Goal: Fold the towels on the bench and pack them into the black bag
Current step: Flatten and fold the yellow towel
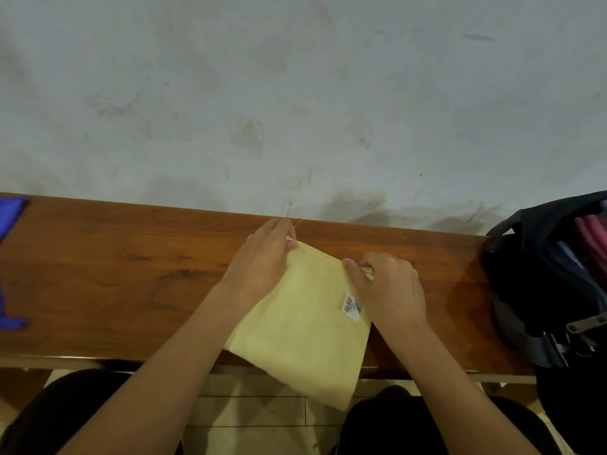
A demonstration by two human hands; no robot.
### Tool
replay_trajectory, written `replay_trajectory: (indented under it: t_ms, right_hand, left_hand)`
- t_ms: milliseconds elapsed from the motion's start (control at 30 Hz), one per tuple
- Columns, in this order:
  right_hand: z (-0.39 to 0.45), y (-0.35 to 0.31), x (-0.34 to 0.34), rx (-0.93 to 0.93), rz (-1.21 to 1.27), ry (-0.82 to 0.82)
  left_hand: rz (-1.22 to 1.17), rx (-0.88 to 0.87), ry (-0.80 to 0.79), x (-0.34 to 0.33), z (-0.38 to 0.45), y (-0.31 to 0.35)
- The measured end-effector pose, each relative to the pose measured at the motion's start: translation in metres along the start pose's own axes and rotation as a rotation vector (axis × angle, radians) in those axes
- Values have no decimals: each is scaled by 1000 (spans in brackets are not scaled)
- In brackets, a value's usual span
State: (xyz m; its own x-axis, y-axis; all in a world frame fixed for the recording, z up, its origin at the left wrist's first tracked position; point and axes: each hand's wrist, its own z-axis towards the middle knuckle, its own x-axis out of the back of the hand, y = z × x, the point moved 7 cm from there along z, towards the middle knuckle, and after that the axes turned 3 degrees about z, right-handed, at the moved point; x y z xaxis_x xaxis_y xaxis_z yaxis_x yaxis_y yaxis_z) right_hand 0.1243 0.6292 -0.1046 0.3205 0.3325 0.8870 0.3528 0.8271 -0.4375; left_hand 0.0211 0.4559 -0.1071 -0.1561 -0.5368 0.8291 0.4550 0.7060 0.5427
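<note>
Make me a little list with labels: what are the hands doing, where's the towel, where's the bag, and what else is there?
left hand: pinches the far left corner of the yellow towel
right hand: grips the far right corner
towel: on the wooden bench, near corner hanging over the front edge
black bag: at the bench's right end, open, cloth inside
also: blue cloth at far left

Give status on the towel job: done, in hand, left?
Done: folded cloth already shows inside the open black bag. In hand: left hand and right hand each pinch a far corner of the yellow towel. Left: blue cloth on the bench.
</note>
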Motion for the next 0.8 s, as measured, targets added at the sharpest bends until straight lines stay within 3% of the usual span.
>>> replay_trajectory:
  t_ms: [100, 300, 367, 467, 600, 800]
  right_hand:
    - [-5, -4, 0, 66, -92, 21]
    - [-12, -23, 9, 385, 50, 229]
    - [-17, -38, 7, 480, 165, 145]
    - [-28, -52, -13, 615, 132, -62]
    - [-32, -46, -41, 587, 46, -305]
    - [-33, -46, -52, 534, -126, -413]
  left_hand:
    - [22, -37, 18, 0, -2, 1]
    - [259, -241, 257, 18, -9, 23]
    - [318, -279, 241, 15, -18, 35]
    - [417, -273, 109, -7, -39, 42]
    - [417, -199, -66, -24, -57, 31]
    - [431, -235, -208, -36, -54, 19]
